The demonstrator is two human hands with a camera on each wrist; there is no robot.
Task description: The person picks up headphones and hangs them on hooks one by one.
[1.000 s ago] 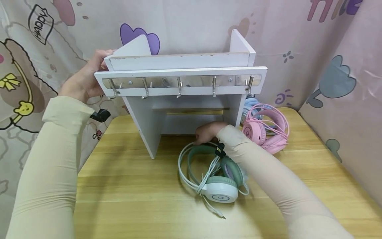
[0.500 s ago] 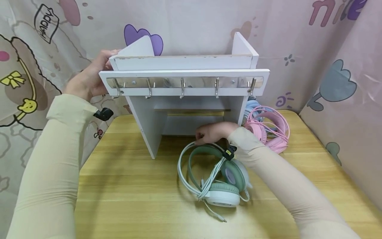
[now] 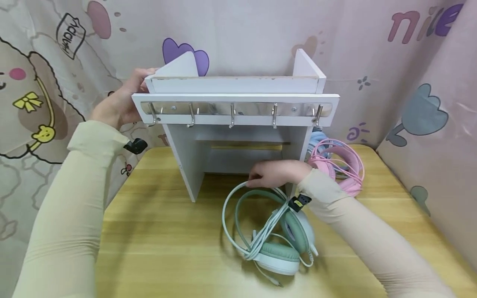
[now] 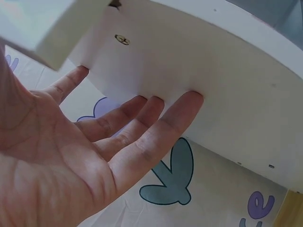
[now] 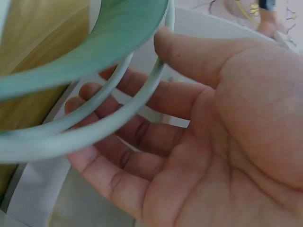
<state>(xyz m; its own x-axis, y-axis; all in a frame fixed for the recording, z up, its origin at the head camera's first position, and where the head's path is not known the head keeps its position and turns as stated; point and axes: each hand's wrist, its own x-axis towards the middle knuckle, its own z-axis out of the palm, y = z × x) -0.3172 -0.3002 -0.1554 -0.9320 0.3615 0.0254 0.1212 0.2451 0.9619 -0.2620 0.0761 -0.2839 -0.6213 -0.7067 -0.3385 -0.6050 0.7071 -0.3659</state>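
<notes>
A white wooden shelf unit (image 3: 234, 85) with a metal hook rail (image 3: 255, 109) stands on the table. My left hand (image 3: 121, 101) is at its upper left side; in the left wrist view the fingers (image 4: 156, 130) are extended, their tips touching the white side panel (image 4: 232, 99). In front of the unit, my right hand (image 3: 277, 174) pinches the top of white-and-green headphones (image 3: 277, 252), whose cable is bundled. The right wrist view shows the thumb and fingers around the pale outer hoops (image 5: 118, 116), beside the green padded band (image 5: 113, 49). The hooks hold nothing.
Pink headphones (image 3: 350, 165) with a looped cable lie right of the unit, and blue headphones (image 3: 316, 140) sit behind them, partly hidden. A patterned curtain (image 3: 253, 33) hangs around the wooden table (image 3: 160, 248).
The headphones have shifted slightly toward the front with my right hand, and their ear cups have tilted. That wrist sits farther right. My left hand stays at the unit; the head view has moved slightly.
</notes>
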